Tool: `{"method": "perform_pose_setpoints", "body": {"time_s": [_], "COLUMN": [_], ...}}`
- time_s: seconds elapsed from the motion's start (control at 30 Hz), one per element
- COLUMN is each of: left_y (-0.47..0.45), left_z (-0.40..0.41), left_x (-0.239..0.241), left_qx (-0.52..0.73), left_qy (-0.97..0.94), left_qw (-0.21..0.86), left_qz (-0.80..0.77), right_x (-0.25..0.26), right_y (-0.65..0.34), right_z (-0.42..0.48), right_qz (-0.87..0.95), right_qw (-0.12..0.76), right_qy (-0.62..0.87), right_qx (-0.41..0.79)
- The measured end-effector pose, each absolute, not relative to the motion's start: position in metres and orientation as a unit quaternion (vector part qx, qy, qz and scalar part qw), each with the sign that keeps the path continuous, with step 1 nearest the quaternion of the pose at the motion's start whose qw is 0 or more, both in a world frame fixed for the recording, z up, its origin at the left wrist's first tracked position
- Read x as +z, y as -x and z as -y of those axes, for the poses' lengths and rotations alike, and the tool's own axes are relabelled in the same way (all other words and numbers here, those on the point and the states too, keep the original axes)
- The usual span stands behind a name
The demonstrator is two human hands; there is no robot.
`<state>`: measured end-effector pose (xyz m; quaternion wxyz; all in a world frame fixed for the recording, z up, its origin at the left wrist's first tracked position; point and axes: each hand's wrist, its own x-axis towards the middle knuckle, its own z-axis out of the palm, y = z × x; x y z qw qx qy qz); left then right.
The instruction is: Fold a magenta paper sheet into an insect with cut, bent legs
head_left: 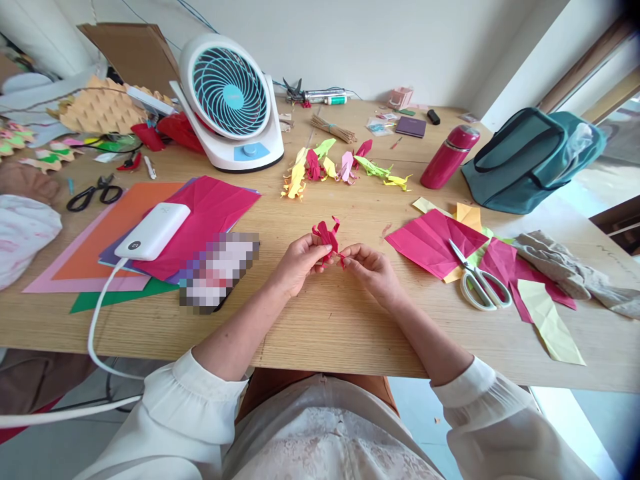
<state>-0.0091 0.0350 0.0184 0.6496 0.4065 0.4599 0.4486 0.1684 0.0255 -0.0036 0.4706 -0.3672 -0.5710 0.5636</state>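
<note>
A red folded-paper origami figure (327, 235) with thin legs is held up above the table's front half. My left hand (303, 263) is closed on its body, thumb on top. My right hand (369, 270) pinches one thin leg of the same figure at its right side. Beyond it stands a group of finished origami figures (345, 165) in yellow, orange, green, pink and red. Right of my hands lie red paper sheets (435, 241), and white-handled scissors (483, 283) rest on the paper scraps.
Coloured paper sheets (120, 220), a white power bank (154, 230) with its cable and a blurred phone (220, 270) lie at left. Behind stand a white fan (233, 100), a red flask (450, 157) and a teal bag (525, 163). Black scissors (95, 193) lie far left.
</note>
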Motion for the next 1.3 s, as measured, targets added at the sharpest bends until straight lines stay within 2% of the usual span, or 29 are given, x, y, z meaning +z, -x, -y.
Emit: {"method": "perform_pose_setpoints", "body": {"time_s": [0.33, 0.77, 1.3], "left_y": [0.006, 0.005, 0.009], "left_z": [-0.033, -0.036, -0.035], "left_x": [0.021, 0.009, 0.017], "left_qx": [0.472, 0.489, 0.436], "left_qy": [-0.420, -0.505, -0.483], "left_qw": [0.618, 0.545, 0.579], "left_qz": [-0.468, -0.457, -0.491], "right_x": [-0.003, -0.004, 0.002], "right_y": [-0.170, -0.170, -0.172], "right_z": [-0.027, -0.029, -0.028], "right_qz": [0.515, 0.426, 0.442], "right_qw": [0.505, 0.494, 0.462], "right_qy": [0.383, 0.394, 0.437], "right_qx": [0.577, 0.647, 0.633]}}
